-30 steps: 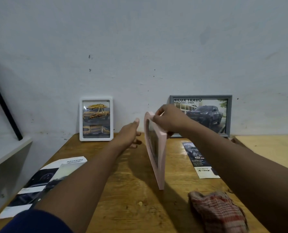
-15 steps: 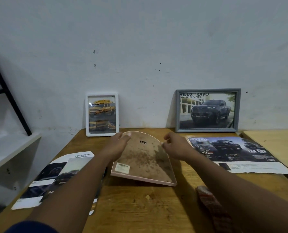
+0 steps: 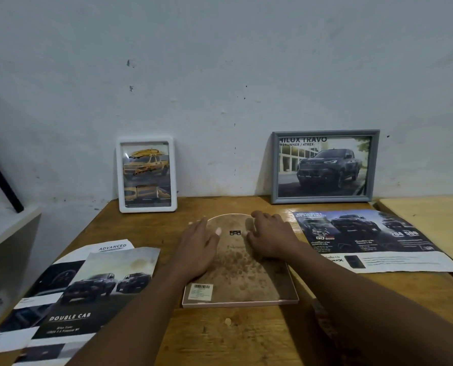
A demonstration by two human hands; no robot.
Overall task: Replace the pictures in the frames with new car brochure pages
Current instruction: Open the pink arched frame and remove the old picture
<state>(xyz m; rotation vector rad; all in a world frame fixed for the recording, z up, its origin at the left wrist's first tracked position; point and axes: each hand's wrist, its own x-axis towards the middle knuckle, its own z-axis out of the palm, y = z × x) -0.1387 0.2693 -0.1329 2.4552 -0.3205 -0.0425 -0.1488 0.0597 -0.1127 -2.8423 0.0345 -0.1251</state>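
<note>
Head view: our left hand and right hand lie spread on a face-down pink frame — wooden surface, brochure pages alongside, pale wall behind.

Arched pink frame lying face down, its picture hidden; left hand and right hand cover parts of its backing; near-left brochure pages cut by the lower edge; barcode label print illegible.

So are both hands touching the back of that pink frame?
Touching. The head view shows the left hand and right hand resting flat on the pink frame's brown backing.
</note>
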